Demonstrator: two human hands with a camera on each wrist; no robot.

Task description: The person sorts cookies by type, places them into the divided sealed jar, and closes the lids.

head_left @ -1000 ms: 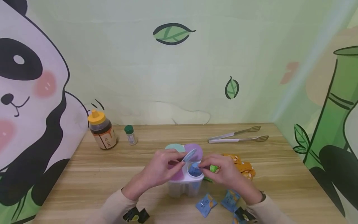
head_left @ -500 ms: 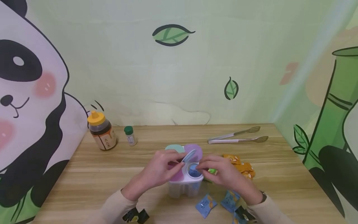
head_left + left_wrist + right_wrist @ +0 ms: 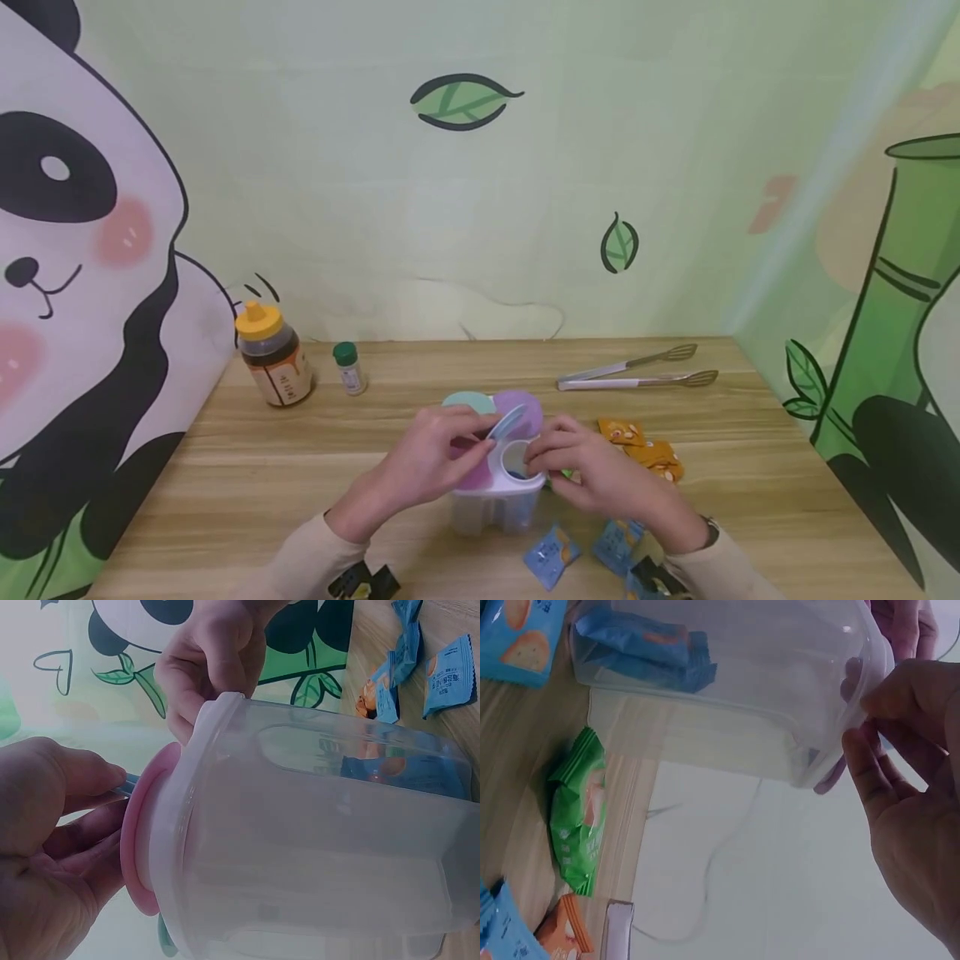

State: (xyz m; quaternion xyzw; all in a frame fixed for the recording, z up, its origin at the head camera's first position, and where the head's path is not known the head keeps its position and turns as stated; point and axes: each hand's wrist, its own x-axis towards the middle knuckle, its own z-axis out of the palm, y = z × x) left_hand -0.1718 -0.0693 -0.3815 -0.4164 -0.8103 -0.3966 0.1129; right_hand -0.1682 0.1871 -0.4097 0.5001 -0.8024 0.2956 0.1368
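My left hand (image 3: 435,450) pinches the blue lid (image 3: 507,422); to its right, my right hand (image 3: 592,464) touches the clear container (image 3: 468,510), clamped or not I can't tell.

Holding both sleeved forearms (image 3: 318,546) angled inward, pinching with thumb and fingers of the left hand (image 3: 435,450), bending the right hand (image 3: 592,467) downward, fingers curved.

A translucent plastic container with a white top (image 3: 495,508) stands upright on the wood-grain tabletop (image 3: 187,492), its round pale-blue lid (image 3: 507,422) tilted up beside an opening; blue printed snack packaging (image 3: 641,651) (one packet or two, unclear) lies inside.
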